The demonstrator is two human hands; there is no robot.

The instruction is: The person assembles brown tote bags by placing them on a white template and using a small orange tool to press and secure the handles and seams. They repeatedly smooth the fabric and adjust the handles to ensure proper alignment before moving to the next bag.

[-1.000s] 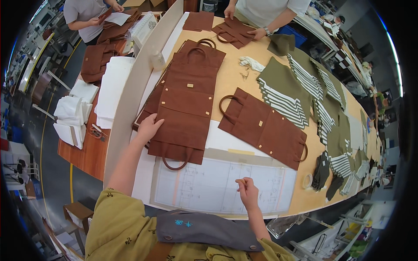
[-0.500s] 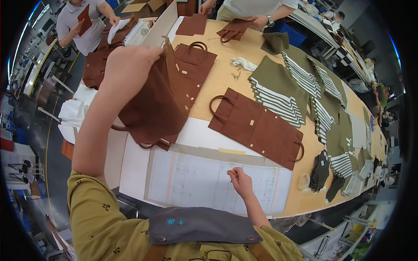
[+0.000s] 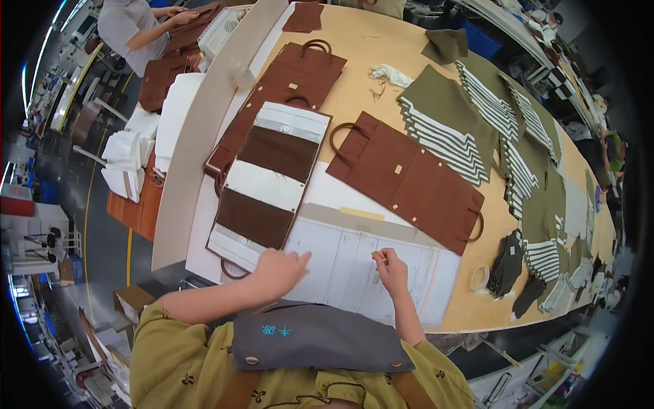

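My left hand (image 3: 281, 274) is empty, its fingers stretched out, at the near end of a flat bag panel (image 3: 276, 153). That panel lies with its lining up, showing dark brown bands between white strips, and brown handles stick out at its ends. My right hand (image 3: 393, 273) pinches a small tan piece (image 3: 377, 255) too small to name, above a white pattern sheet (image 3: 327, 262) with printed lines. Right of the lined panel lies a reddish-brown bag panel (image 3: 409, 180), outer side up, with a handle at each end. Another brown bag panel (image 3: 300, 71) lies partly beneath the lined one.
A pale upright board (image 3: 194, 153) borders the table on the left. Olive pieces with striped edges (image 3: 443, 112) spread over the right side. A tape roll (image 3: 479, 278) and a dark bundle (image 3: 505, 264) sit at the right. Beyond the board, a person (image 3: 133, 31) handles brown pieces.
The brown panel my left hand held up now lies flat, lining up, and that hand has let go and come down nearer me. The co-worker opposite has mostly left view.
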